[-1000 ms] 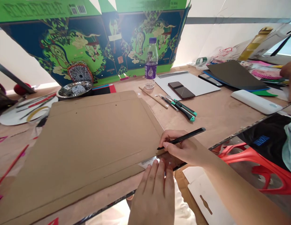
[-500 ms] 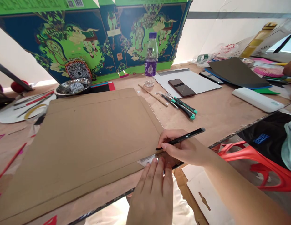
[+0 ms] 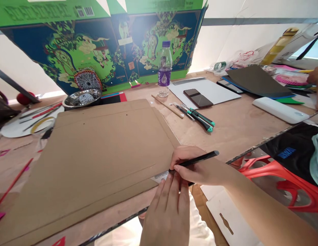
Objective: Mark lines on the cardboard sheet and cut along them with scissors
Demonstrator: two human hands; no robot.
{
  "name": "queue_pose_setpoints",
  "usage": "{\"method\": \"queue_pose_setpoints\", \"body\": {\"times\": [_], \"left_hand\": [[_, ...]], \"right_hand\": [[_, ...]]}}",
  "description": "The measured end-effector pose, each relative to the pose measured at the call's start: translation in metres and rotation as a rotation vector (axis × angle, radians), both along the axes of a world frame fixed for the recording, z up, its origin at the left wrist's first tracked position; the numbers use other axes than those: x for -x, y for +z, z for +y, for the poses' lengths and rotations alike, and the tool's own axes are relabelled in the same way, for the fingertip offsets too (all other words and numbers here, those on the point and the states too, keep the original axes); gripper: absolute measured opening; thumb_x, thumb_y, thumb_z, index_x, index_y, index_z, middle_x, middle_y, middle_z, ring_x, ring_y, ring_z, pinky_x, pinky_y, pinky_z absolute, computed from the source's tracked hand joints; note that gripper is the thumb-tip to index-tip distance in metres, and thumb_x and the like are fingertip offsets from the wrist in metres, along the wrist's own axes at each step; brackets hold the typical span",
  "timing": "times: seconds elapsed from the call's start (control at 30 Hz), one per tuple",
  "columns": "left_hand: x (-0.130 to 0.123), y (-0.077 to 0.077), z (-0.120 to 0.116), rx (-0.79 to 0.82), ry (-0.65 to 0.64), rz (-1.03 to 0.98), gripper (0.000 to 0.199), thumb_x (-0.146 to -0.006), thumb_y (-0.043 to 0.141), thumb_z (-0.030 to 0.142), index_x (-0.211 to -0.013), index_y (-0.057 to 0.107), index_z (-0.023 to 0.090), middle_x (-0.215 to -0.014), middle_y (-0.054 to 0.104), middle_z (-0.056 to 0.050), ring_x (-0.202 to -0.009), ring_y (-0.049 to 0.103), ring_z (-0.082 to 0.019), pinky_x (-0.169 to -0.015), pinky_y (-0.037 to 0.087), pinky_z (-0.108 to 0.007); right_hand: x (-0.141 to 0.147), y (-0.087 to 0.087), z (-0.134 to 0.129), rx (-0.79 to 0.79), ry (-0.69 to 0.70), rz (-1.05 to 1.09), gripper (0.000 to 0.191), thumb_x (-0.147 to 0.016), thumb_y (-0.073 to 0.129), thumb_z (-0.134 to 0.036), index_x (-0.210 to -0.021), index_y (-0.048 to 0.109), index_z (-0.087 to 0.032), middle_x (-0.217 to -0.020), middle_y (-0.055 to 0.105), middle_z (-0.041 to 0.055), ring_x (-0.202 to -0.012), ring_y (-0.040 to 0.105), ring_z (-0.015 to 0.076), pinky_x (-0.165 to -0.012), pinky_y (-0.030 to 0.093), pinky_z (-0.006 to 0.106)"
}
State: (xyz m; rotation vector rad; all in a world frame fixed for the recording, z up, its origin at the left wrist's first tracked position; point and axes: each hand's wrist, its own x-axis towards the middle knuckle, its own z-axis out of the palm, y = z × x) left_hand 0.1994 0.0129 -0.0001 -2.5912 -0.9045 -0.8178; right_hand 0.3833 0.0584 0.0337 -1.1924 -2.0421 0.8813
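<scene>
A large brown cardboard sheet (image 3: 105, 147) lies on the table, with creases along its near and right edges. My left hand (image 3: 168, 208) is flat, fingers stretched out, pressing on a clear ruler (image 3: 161, 176) at the sheet's near right corner. Most of the ruler is hidden under that hand. Just beyond and to the right, my right hand (image 3: 192, 164) is closed round a black pen (image 3: 200, 159). The pen's tip is at the ruler's edge, close to my left fingertips.
Behind the sheet are a metal bowl (image 3: 82, 98), a bottle (image 3: 164, 73) and a patterned box panel (image 3: 118, 48). Green-black cutters (image 3: 200, 119), a phone (image 3: 198, 98) and a white case (image 3: 280, 110) lie to the right. Another person's hand (image 3: 315, 76) shows at the right edge.
My right hand has come slightly nearer with the pen, whose tip is now at the ruler beside my left fingertips. The view has shifted a little; my left hand stays on the ruler.
</scene>
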Motion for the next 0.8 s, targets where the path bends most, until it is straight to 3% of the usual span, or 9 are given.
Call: {"method": "queue_pose_setpoints", "body": {"times": [0.37,0.5,0.63,0.73,0.8], "left_hand": [[0.001,-0.011,0.003,-0.034,0.007,0.002,0.034,-0.092,0.036,0.009,-0.108,0.066,0.013,-0.111,0.071,-0.005,-0.1,0.068,-0.019,-0.084,0.052,-0.03],[0.011,-0.022,0.006,-0.101,-0.049,0.028,0.032,-0.09,0.043,0.012,-0.114,0.064,0.016,-0.115,0.07,-0.005,-0.105,0.066,-0.018,-0.086,0.055,-0.028],[0.034,-0.031,0.019,-0.365,-0.097,-0.028,0.043,-0.087,0.048,0.028,-0.129,0.054,0.036,-0.11,0.071,0.003,-0.112,0.063,-0.019,-0.091,0.057,-0.031],[0.057,-0.024,0.03,-0.441,-0.025,-0.054,0.049,-0.082,0.053,0.033,-0.13,0.053,0.039,-0.103,0.072,0.001,-0.115,0.061,-0.024,-0.089,0.059,-0.04],[0.077,-0.009,0.033,-0.488,0.005,-0.048,0.046,-0.08,0.053,0.031,-0.126,0.056,0.038,-0.102,0.072,0.002,-0.113,0.062,-0.022,-0.09,0.059,-0.039]], "right_hand": [[-0.019,0.001,-0.005,-0.005,-0.11,-0.048,0.014,-0.074,0.045,-0.007,-0.069,0.049,-0.019,-0.069,0.052,-0.0013,-0.066,0.048,0.0133,-0.061,0.035,0.025],[-0.029,-0.007,-0.004,0.041,-0.244,0.24,0.011,-0.078,0.049,-0.015,-0.07,0.054,-0.019,-0.07,0.055,0.0004,-0.068,0.051,0.0152,-0.063,0.038,0.027],[-0.038,-0.013,0.003,0.012,-0.441,0.424,0.02,-0.088,0.045,-0.029,-0.076,0.057,-0.02,-0.072,0.057,0.0014,-0.067,0.053,0.0157,-0.063,0.042,0.027],[-0.037,-0.014,0.005,0.017,-0.484,0.445,0.024,-0.09,0.05,-0.038,-0.082,0.063,-0.019,-0.076,0.062,0.0033,-0.074,0.058,0.0171,-0.069,0.047,0.028],[-0.034,-0.014,0.004,0.032,-0.486,0.453,0.028,-0.09,0.052,-0.043,-0.088,0.065,-0.019,-0.083,0.066,0.006,-0.078,0.061,0.0189,-0.072,0.051,0.03]]}}
